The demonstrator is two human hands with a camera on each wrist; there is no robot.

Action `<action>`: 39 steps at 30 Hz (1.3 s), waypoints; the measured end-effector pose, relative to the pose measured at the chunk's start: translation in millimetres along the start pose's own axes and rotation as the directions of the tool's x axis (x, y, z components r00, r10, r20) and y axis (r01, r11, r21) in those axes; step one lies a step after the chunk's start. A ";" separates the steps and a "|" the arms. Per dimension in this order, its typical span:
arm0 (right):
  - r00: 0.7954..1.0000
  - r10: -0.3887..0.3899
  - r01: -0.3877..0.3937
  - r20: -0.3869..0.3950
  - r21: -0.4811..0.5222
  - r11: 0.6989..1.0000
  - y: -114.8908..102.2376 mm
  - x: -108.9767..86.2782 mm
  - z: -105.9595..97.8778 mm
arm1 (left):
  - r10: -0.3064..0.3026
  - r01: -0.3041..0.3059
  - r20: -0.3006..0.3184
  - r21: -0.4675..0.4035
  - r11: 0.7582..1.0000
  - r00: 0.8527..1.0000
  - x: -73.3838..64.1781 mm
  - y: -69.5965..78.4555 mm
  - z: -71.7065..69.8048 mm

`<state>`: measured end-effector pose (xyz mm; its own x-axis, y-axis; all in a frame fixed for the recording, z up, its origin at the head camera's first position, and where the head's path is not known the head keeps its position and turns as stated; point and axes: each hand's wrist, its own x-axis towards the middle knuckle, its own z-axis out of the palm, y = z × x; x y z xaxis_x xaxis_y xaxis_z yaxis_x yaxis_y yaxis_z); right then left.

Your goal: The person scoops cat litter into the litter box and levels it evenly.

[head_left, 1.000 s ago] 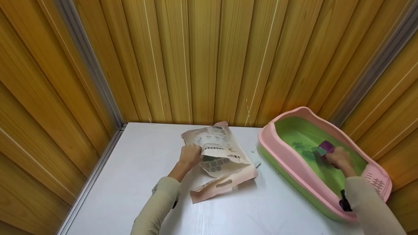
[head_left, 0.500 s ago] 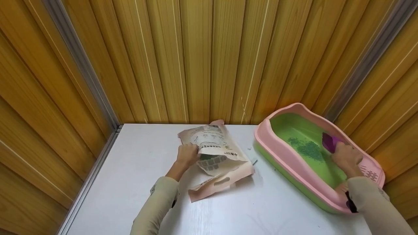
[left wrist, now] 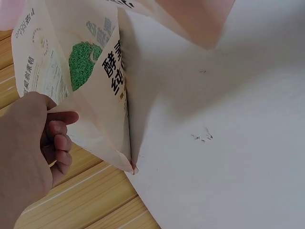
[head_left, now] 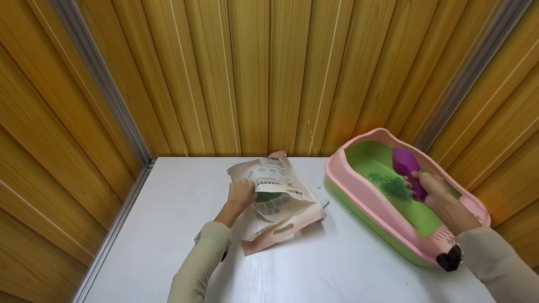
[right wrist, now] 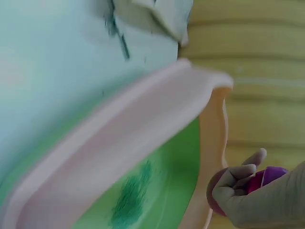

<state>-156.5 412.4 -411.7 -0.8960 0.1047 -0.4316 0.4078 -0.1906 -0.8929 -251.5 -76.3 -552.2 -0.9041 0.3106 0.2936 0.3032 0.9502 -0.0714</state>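
The left hand (head_left: pixel 242 195) pinches the lip of a paper-like bag (head_left: pixel 273 179) between thumb and forefinger, its other fingers curled in beneath. I'd say the grip is there to hold the mouth apart: the bag gapes just beside those fingertips, and green granules (left wrist: pixel 83 64) show inside. The bag lies on the white table (head_left: pixel 181 189), which probably bears its weight, leaving so light a pinch enough. Its torn-looking strip (head_left: pixel 263 243) with a slot lies nearer the person than those fingers.

The right hand (head_left: pixel 436 189) has its fingers closed round the handle of a purple scoop (head_left: pixel 405 162), whose bowl points away beyond them, over the pink-and-green tub (head_left: pixel 370 204). Held so, anything spilled would likely land inside. Loose granules (head_left: pixel 391 185) lie on the tub floor just left of those fingers. Whether the bowl holds any, I cannot tell.
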 end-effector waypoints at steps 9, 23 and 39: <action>0.986 -0.083 0.095 0.147 -0.078 0.992 14.1 -37.6 73.2 | 0.001 -0.003 0.052 0.046 0.999 0.999 14.0 5.4 -19.2; 0.861 0.118 0.086 0.494 -0.371 0.925 80.2 -56.8 139.9 | -0.108 0.113 0.082 -0.057 0.992 0.991 21.0 1.5 -27.3; 0.866 0.148 -0.023 0.477 -0.258 0.966 155.0 35.2 219.1 | -0.101 0.103 0.045 -0.048 0.994 0.994 20.4 5.2 -29.5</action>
<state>-163.2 172.6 -537.2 -0.7998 -0.4031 -0.4448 0.4595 0.0657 -0.8858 -259.5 -65.8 -518.5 -0.9427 0.2138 0.2561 0.2226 0.9749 0.0052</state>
